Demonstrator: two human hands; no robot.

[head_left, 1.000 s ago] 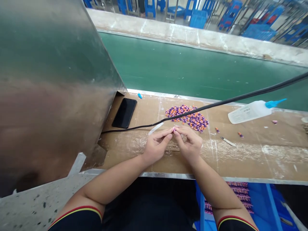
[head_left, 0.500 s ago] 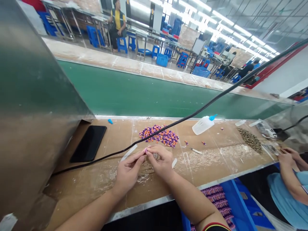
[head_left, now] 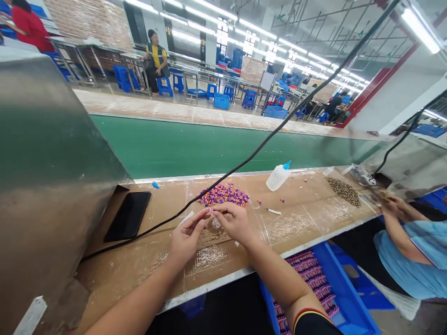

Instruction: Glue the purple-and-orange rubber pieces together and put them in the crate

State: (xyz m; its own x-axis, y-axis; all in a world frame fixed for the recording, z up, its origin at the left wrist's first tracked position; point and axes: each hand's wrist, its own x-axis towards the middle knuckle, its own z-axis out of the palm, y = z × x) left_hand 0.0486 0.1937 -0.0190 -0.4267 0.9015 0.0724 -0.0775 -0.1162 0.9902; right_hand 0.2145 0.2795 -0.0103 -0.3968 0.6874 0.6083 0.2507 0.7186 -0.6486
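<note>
As the left hand (head_left: 186, 237) and right hand (head_left: 234, 223) pinch the small pink piece (head_left: 211, 211) between their fingertips, its long axis is too small to read.

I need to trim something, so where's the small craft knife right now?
The small knife lies on the bench, right of the right hand, just below two small purple-and-orange pieces.

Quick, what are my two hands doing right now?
Left hand: fingertips pinched on a small pink piece.
Right hand: fingertips closed on that same piece.
</note>
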